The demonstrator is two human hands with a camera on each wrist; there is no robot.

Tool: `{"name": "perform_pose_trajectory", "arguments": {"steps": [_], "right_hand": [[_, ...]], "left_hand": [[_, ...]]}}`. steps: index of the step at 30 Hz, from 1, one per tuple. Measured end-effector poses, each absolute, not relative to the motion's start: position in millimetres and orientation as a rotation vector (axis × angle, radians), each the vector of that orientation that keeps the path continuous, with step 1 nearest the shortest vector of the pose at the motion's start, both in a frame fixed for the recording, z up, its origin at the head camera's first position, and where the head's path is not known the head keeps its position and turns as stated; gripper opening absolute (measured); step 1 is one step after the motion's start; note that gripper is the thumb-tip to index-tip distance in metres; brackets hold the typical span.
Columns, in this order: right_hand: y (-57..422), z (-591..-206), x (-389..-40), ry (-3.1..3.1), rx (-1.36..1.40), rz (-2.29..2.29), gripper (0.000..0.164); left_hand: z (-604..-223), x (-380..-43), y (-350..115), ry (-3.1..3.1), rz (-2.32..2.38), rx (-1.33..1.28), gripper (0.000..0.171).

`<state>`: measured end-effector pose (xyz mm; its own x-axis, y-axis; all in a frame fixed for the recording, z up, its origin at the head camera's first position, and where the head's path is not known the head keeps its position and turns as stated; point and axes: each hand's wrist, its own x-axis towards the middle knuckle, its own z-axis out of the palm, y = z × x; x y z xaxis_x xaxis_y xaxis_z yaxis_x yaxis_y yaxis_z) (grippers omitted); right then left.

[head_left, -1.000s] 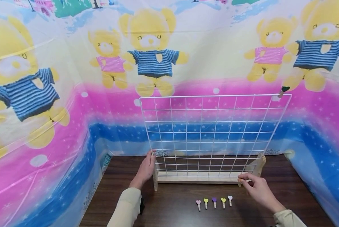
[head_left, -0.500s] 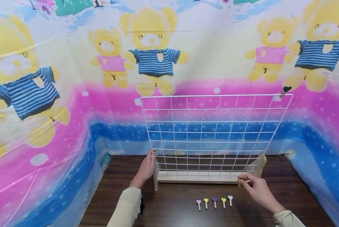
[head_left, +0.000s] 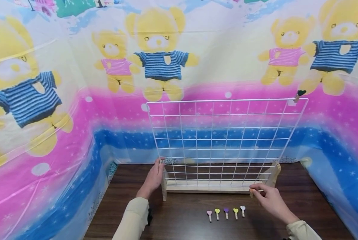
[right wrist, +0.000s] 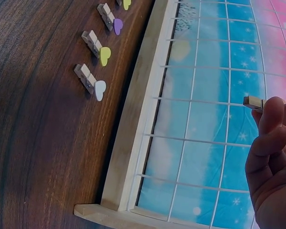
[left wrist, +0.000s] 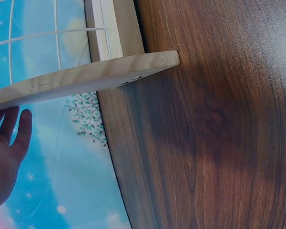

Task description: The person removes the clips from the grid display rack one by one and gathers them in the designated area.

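My left hand (head_left: 154,176) rests against the left wooden end piece (left wrist: 86,78) of a white wire grid rack (head_left: 211,139). In the left wrist view its fingers (left wrist: 23,131) reach the end piece's outer side, with their tips partly hidden. Between thumb and fingers, my right hand (head_left: 271,200) pinches a small wooden clothespin (right wrist: 253,102) with an orange top, just in front of the rack's lower right. Most of that clothespin is covered by the fingers in the right wrist view. Clipped on the rack's top right corner is a clothespin with a dark green heart (head_left: 301,93).
Several heart clothespins lie in a row on the dark wood table (head_left: 184,223): pink (head_left: 209,213), yellow (head_left: 217,211), purple (head_left: 226,211), another yellow and white (right wrist: 100,90). The rack's wooden base bar (head_left: 208,191) runs behind them. A bear-printed cloth (head_left: 226,66) hangs around the table.
Both hands keep nearly the same places. The right hand and its clothespin shift only very slightly; the row on the table stays put.
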<state>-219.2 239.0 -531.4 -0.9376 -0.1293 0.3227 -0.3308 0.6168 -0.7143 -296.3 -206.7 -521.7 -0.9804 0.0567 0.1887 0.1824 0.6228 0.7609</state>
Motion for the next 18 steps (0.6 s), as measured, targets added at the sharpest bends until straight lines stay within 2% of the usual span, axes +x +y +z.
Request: {"name": "perform_pose_trajectory", "arguments": {"steps": [13,18], "right_hand": [[244.4,-555.1,-230.2,-2.680,0.351,1.168,0.008],[250.5,-572.2,-231.6,-2.815,0.261,1.256,0.013]], "left_hand": [[-524.6,-298.8,-207.3,-2.673,-1.263,-0.218,0.036],[-525.0,-299.3,-207.7,-2.673,-1.255,-0.227,0.035]]}}
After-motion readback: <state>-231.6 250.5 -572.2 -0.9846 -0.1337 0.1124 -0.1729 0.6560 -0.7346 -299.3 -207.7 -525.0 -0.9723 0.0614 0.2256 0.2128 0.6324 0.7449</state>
